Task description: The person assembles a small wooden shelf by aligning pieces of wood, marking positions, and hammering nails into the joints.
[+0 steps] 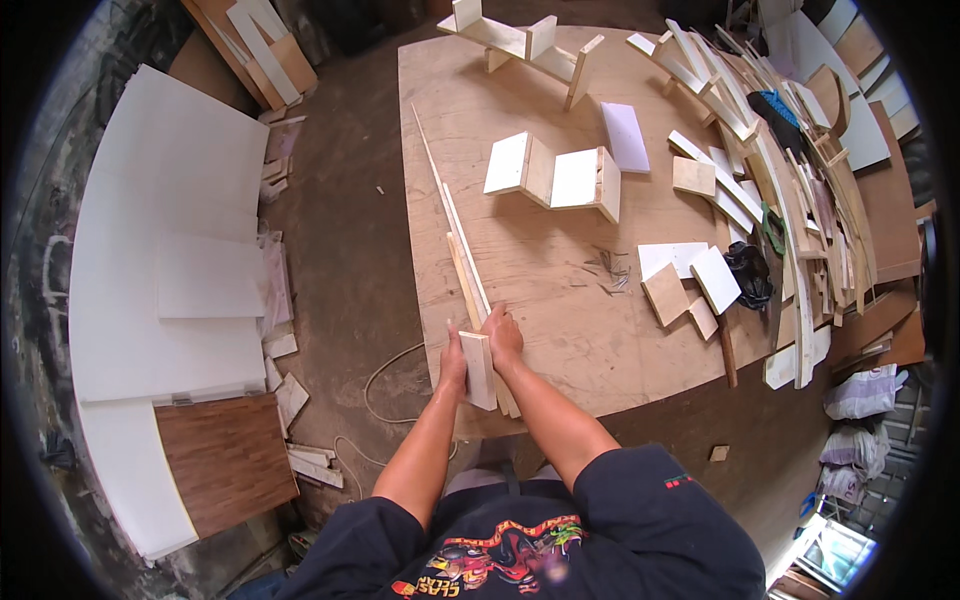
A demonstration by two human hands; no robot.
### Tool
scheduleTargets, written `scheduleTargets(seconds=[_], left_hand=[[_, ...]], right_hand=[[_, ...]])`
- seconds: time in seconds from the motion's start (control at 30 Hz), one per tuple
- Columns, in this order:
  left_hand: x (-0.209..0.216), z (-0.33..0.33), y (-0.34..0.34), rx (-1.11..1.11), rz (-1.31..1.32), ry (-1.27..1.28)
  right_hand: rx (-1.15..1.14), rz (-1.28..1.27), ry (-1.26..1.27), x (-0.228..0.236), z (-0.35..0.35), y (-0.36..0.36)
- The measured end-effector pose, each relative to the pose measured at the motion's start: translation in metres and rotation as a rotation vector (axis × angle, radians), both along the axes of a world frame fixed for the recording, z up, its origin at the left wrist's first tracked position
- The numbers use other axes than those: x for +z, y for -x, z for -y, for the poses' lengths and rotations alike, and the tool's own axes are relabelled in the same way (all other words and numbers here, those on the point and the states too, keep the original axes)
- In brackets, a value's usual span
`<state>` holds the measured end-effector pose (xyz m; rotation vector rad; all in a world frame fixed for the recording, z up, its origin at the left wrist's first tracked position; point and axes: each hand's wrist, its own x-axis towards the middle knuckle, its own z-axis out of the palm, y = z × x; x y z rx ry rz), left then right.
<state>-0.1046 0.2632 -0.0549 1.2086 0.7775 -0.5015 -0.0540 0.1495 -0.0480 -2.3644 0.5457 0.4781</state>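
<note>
Near the table's front left edge, a short pale wooden board (478, 370) stands tilted between my two hands. My left hand (453, 362) is closed on its left side. From the right, my right hand (503, 335) closes around the board's far end, beside the long strips; some of its fingertips are hidden. Long thin wooden strips (461, 262) run from under my hands along the table's left edge toward the far side.
Beyond my hands, a zigzag piece of joined boards (553, 178) rests on the plywood table (560, 320). A similar assembly (525, 42) stands farther back. Loose blocks (667, 294) and a heap of offcuts (800, 215) fill the right. White panels (170, 230) lean left; a cable (372, 385) hangs nearby.
</note>
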Motion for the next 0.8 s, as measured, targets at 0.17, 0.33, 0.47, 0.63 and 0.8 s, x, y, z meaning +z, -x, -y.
scheduleTargets(seconds=[0.17, 0.33, 0.47, 0.63, 0.8], left_hand=[[0.012, 0.006, 0.008, -0.010, 0.047, -0.005], [0.042, 0.045, -0.002, 0.090, 0.224, 0.063], [0.078, 0.112, -0.034, -0.012, 0.306, 0.067], [0.142, 0.233, -0.071, -0.180, 0.324, 0.094], [0.160, 0.382, -0.085, -0.327, 0.302, 0.116]], right_hand=[[0.009, 0.100, -0.103, 0.025, 0.021, 0.002], [-0.032, 0.199, -0.221, 0.085, 0.064, -0.003], [-0.146, 0.325, -0.253, 0.110, 0.131, -0.012], [-0.264, 0.375, -0.132, 0.157, 0.247, -0.020], [-0.405, 0.362, -0.060, 0.172, 0.397, -0.016]])
